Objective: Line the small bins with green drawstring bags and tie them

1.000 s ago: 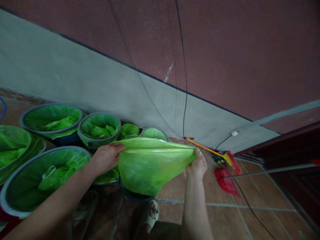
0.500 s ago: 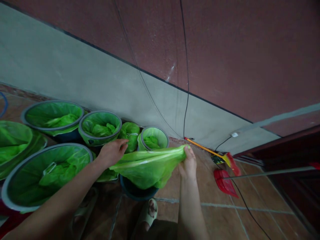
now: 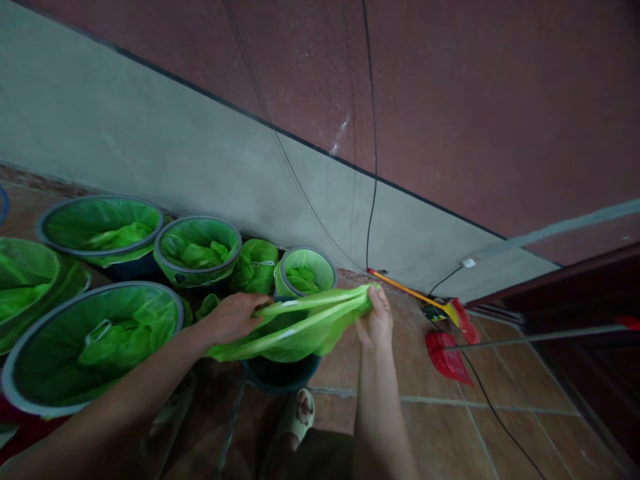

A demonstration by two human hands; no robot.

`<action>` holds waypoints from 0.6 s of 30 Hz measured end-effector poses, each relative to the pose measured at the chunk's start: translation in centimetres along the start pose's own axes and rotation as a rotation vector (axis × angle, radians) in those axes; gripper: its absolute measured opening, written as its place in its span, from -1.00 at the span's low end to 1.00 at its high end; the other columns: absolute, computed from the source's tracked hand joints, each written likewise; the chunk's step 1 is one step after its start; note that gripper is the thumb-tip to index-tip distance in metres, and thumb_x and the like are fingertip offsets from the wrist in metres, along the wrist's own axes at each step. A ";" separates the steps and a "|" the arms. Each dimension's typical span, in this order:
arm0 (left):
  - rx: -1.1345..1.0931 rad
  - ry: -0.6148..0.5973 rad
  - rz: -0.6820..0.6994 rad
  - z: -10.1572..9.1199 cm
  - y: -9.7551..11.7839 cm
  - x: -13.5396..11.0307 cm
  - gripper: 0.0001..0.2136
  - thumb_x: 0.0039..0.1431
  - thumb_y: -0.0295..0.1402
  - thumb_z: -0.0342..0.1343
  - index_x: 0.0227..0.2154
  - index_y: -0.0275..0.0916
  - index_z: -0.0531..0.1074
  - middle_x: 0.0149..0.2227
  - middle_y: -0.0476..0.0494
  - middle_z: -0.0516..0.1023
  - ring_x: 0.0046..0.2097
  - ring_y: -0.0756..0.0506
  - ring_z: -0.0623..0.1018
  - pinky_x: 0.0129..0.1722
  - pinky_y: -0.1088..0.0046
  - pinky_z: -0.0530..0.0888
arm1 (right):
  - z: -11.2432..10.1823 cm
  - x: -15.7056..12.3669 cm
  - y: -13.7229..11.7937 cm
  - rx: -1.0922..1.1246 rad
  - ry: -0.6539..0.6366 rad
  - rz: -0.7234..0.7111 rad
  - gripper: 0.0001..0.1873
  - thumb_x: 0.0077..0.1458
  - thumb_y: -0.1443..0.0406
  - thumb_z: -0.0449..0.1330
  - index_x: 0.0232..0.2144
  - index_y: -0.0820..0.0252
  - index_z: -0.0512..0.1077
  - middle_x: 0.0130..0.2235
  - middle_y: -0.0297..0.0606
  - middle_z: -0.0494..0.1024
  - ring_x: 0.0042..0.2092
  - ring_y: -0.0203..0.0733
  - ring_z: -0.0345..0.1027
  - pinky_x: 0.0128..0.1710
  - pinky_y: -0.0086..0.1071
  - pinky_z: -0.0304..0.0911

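Note:
A thin green garbage bag [image 3: 310, 333] is stretched sideways between my two hands, its mouth parted into two long edges. My right hand [image 3: 377, 320] is closed on its gathered right end, thumb on top. At the other end my left hand [image 3: 233, 320] has its fingers bent round the far edge of the mouth, the fingertips partly hidden by the bag. Below the bag stands a dark bucket [image 3: 283, 381], mostly covered by it.
Several green-lined bins, among them a large bin [image 3: 180, 313] and a small bin [image 3: 333, 267], stand left and along the wall. A yellow-handled broom [image 3: 410, 288] and a red dustpan [image 3: 447, 360] lie to the right. Cables cross wall and floor.
My left hand has moved right and slightly down onto the bag's edge. The bag's mouth has parted into two edges. My right hand keeps its hold in nearly the same place.

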State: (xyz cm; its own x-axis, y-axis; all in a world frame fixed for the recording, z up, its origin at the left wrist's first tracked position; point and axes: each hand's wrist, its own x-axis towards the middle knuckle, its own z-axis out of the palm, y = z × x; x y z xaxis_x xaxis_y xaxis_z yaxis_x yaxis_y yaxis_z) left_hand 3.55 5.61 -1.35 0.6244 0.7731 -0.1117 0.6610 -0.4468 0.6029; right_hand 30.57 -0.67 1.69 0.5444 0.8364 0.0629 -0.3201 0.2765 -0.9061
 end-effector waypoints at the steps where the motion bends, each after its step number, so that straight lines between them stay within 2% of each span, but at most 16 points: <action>1: 0.012 0.005 -0.006 -0.1 -0.3 -0.1 -0.60 0.08 -0.37 0.01 -0.03 -0.12 0.55 -0.14 -0.11 0.68 -0.12 -0.17 0.62 -0.11 0.38 0.48 | -0.2 0.2 -0.1 0.017 0.021 -0.006 -0.72 -0.07 0.18 0.38 -0.43 0.15 0.36 -0.47 -0.51 0.48 -0.46 -0.38 0.34 -0.34 -0.46 0.28; 6: 0.135 0.097 -0.080 -0.8 -1.9 -0.2 -0.60 0.06 -0.45 -0.03 -0.07 -0.19 0.56 -0.07 -0.19 0.65 -0.05 -0.19 0.61 0.00 0.32 0.45 | -1.0 0.8 -0.2 0.090 0.126 -0.057 -0.71 -0.08 0.19 0.39 -0.44 0.16 0.36 -0.48 -0.50 0.49 -0.46 -0.37 0.37 -0.35 -0.45 0.32; 8: 0.095 0.144 -0.126 -1.5 -2.4 -0.3 -0.62 0.05 -0.45 -0.02 -0.10 -0.23 0.58 -0.08 -0.22 0.66 -0.07 -0.22 0.60 0.00 0.28 0.45 | -1.4 1.1 -0.1 0.123 0.187 -0.084 -0.72 -0.08 0.20 0.39 -0.43 0.16 0.36 -0.48 -0.51 0.49 -0.45 -0.37 0.39 -0.35 -0.45 0.34; 10: -0.073 0.175 -0.178 -2.4 -3.0 -0.4 -0.67 0.07 -0.36 0.04 -0.15 -0.25 0.61 -0.16 -0.20 0.68 -0.14 -0.24 0.61 -0.07 0.27 0.48 | -2.0 1.5 0.0 0.137 0.253 -0.112 -0.73 -0.08 0.22 0.39 -0.44 0.17 0.36 -0.48 -0.52 0.49 -0.45 -0.36 0.40 -0.36 -0.45 0.35; 13: -0.523 0.218 -0.263 -4.2 -3.6 -0.9 -0.66 -0.03 -0.17 0.22 -0.22 -0.25 0.63 -0.28 -0.13 0.70 -0.24 -0.22 0.61 -0.21 0.30 0.51 | -2.9 2.0 0.3 0.122 0.324 -0.152 -0.74 -0.08 0.24 0.38 -0.44 0.17 0.36 -0.48 -0.53 0.48 -0.46 -0.38 0.39 -0.37 -0.46 0.35; 15: -0.793 0.239 -0.305 -5.3 -3.8 -1.5 -0.60 -0.13 -0.15 0.32 -0.21 -0.24 0.63 -0.28 -0.12 0.70 -0.24 -0.19 0.61 -0.23 0.35 0.52 | -3.5 2.3 0.7 0.100 0.361 -0.167 -0.74 -0.08 0.24 0.37 -0.43 0.17 0.35 -0.49 -0.55 0.47 -0.46 -0.39 0.38 -0.37 -0.47 0.35; 18: -1.013 0.187 -0.294 -6.9 -3.9 -2.5 -0.60 -0.15 -0.19 0.37 -0.18 -0.19 0.63 -0.24 -0.13 0.70 -0.19 -0.17 0.62 -0.24 0.42 0.54 | -4.3 2.7 1.3 0.077 0.446 -0.139 -0.76 -0.07 0.26 0.35 -0.42 0.17 0.33 -0.51 -0.56 0.45 -0.46 -0.38 0.38 -0.38 -0.47 0.35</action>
State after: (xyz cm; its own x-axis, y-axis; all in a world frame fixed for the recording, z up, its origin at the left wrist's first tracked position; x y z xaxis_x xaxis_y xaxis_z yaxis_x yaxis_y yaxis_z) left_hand -3.48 8.49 2.10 0.3665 0.8846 -0.2883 0.0677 0.2837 0.9565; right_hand 34.98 -0.05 -1.15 0.8609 0.5084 -0.0193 -0.2675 0.4200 -0.8672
